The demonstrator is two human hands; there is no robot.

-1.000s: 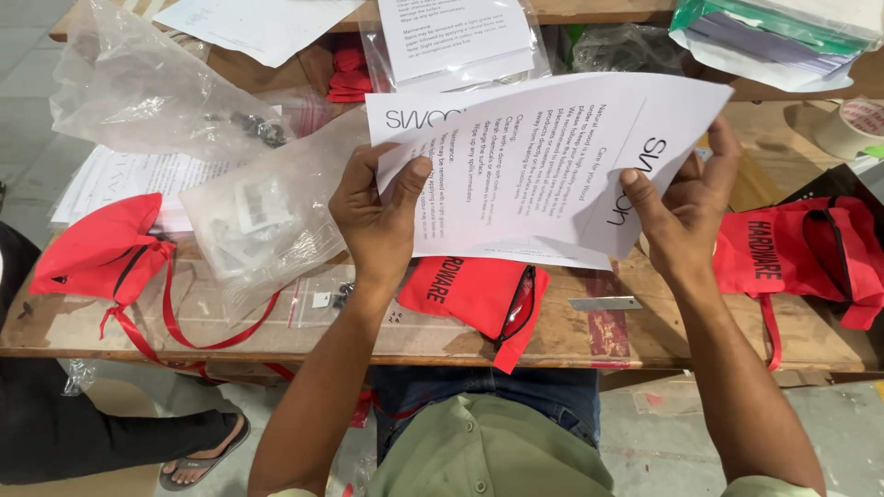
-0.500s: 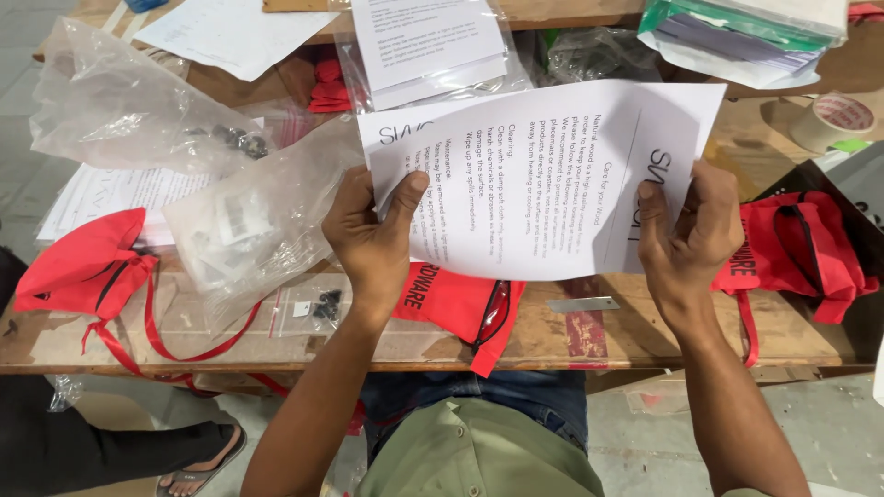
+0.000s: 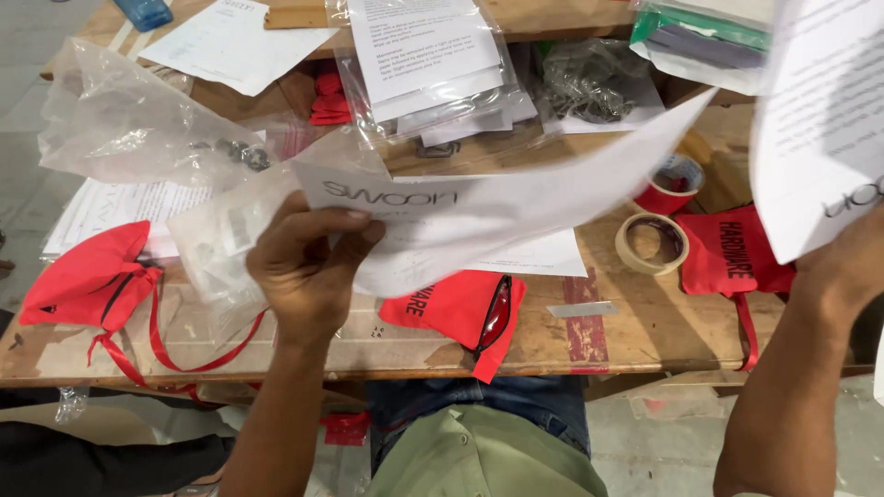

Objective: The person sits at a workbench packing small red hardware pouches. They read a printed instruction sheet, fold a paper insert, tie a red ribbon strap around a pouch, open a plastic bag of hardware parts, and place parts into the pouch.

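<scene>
Both hands are raised above the surface (image 3: 645,331), the left hand (image 3: 308,271) pinching one printed sheet (image 3: 516,207), the right hand (image 3: 843,267) gripping another sheet (image 3: 820,120).

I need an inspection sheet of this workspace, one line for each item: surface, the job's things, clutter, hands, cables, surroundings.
Surface: worn wooden table, scratched, crowded.
Job's things: white printed paper sheet in the left hand; second white printed sheet in the right hand, apart from the first.
Clutter: red drawstring fabric pouches, clear plastic bags, beige tape roll, bagged paper stacks.
Hands: left hand grips its sheet's edge; right hand holds its sheet from below.
Cables: nothing seen.
Surroundings: grey floor; another person's dark-sleeved arm at lower left.
</scene>
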